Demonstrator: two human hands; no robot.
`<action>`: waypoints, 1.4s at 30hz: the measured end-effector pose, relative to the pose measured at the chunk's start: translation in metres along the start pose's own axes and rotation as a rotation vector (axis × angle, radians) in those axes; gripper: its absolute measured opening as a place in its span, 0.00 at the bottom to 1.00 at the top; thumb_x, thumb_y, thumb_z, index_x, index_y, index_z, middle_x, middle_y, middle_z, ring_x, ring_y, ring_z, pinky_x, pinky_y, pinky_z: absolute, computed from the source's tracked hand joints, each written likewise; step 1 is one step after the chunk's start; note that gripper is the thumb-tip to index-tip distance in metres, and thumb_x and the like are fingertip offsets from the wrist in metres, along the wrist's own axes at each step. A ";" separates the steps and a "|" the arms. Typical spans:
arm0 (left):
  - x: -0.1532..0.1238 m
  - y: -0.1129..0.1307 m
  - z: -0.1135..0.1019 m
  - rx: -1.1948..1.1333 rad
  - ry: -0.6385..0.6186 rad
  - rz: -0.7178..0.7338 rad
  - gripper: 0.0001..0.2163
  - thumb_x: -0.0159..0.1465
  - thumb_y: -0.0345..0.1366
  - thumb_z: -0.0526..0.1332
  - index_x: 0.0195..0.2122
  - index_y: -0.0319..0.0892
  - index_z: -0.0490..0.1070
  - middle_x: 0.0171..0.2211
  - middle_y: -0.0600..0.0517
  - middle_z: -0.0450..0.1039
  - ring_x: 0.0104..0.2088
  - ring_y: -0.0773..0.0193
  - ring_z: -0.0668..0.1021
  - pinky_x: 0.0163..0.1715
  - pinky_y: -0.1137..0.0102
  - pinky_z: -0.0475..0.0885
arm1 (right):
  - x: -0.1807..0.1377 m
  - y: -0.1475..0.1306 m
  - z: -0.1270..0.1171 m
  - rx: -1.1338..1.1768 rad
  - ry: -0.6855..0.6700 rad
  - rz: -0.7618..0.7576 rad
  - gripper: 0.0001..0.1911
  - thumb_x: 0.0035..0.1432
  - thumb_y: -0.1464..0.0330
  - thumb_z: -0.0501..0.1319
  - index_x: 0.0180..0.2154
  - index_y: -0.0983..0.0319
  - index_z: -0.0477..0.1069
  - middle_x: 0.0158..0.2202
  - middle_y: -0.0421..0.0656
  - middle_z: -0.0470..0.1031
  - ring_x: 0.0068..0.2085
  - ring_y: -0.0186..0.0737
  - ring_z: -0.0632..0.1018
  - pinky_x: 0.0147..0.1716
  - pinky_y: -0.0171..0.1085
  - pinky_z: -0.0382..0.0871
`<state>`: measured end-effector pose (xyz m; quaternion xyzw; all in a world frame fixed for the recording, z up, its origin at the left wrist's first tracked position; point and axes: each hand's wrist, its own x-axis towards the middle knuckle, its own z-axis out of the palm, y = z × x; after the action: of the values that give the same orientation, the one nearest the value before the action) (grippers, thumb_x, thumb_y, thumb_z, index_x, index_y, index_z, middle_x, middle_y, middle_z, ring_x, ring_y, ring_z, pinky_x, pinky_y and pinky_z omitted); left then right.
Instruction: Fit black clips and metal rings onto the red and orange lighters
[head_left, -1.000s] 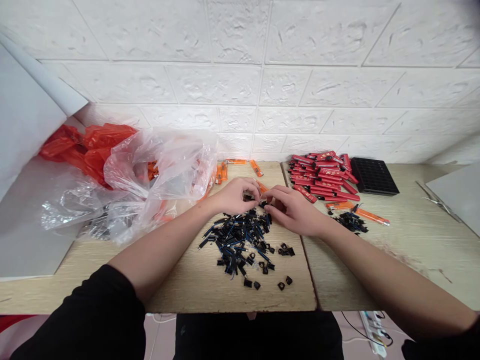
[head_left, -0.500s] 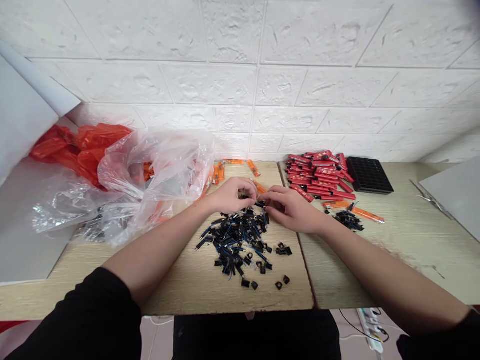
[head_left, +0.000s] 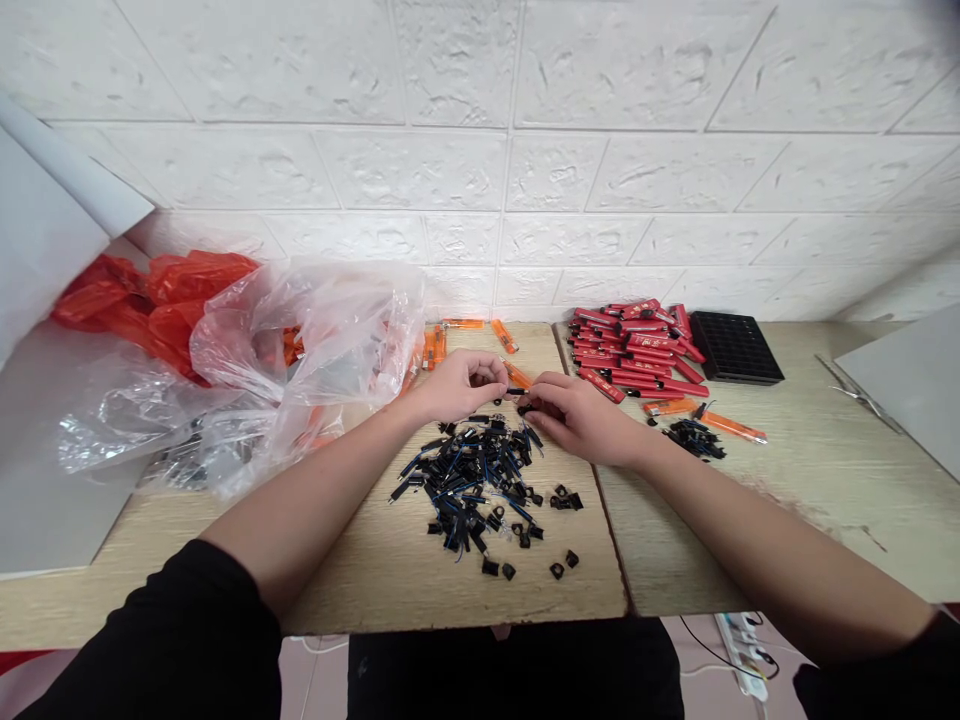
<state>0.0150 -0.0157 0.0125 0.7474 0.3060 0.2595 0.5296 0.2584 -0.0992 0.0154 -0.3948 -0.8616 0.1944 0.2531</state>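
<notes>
A slim black piece (head_left: 516, 391), less hidden than a second ago, is pinched between left hand (head_left: 463, 386) and right hand (head_left: 576, 416), toward the desk's (head_left: 360, 595) far edge. Lettering on the red sticks (head_left: 637, 350) is unreadable.

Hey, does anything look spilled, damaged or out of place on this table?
Yes: a patchy reddish-brown mark on the right side of the pale tabletop breaks up the wood grain; I can't tell if it's a spill or wear. Also, a few small black parts lie near the front edge, apart from the main pile.
</notes>
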 end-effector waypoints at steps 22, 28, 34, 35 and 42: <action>0.000 0.000 -0.001 -0.022 -0.011 -0.015 0.05 0.62 0.34 0.69 0.34 0.39 0.76 0.32 0.50 0.80 0.30 0.68 0.76 0.32 0.71 0.69 | -0.003 0.004 -0.005 0.019 -0.010 0.016 0.08 0.73 0.73 0.59 0.48 0.59 0.76 0.47 0.48 0.81 0.46 0.45 0.81 0.49 0.44 0.77; 0.001 0.001 0.000 -0.030 -0.005 0.002 0.05 0.61 0.34 0.70 0.33 0.38 0.77 0.31 0.50 0.80 0.29 0.68 0.76 0.31 0.71 0.69 | -0.002 0.003 -0.007 0.019 -0.026 0.017 0.08 0.71 0.74 0.59 0.47 0.59 0.76 0.46 0.47 0.81 0.45 0.45 0.81 0.48 0.44 0.77; 0.000 0.002 0.000 -0.024 -0.013 -0.008 0.05 0.62 0.33 0.70 0.33 0.39 0.76 0.30 0.51 0.78 0.28 0.69 0.75 0.31 0.71 0.69 | -0.003 0.003 -0.007 -0.008 -0.031 0.014 0.08 0.71 0.75 0.60 0.48 0.60 0.75 0.46 0.47 0.81 0.44 0.44 0.81 0.46 0.42 0.76; 0.000 0.002 0.000 -0.021 -0.015 -0.013 0.05 0.62 0.33 0.69 0.33 0.39 0.76 0.29 0.51 0.78 0.28 0.69 0.74 0.31 0.71 0.68 | -0.003 0.003 -0.007 -0.011 -0.035 0.015 0.08 0.71 0.74 0.60 0.48 0.60 0.75 0.46 0.47 0.80 0.44 0.44 0.80 0.46 0.42 0.76; 0.000 0.001 -0.001 -0.010 -0.012 -0.020 0.05 0.62 0.34 0.70 0.34 0.39 0.76 0.30 0.51 0.78 0.29 0.67 0.75 0.31 0.71 0.69 | -0.003 0.003 -0.006 -0.049 -0.053 0.034 0.07 0.73 0.73 0.60 0.48 0.61 0.75 0.46 0.48 0.80 0.44 0.44 0.80 0.46 0.42 0.74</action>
<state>0.0141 -0.0157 0.0139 0.7431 0.3092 0.2513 0.5376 0.2659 -0.0989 0.0173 -0.4102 -0.8655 0.1880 0.2173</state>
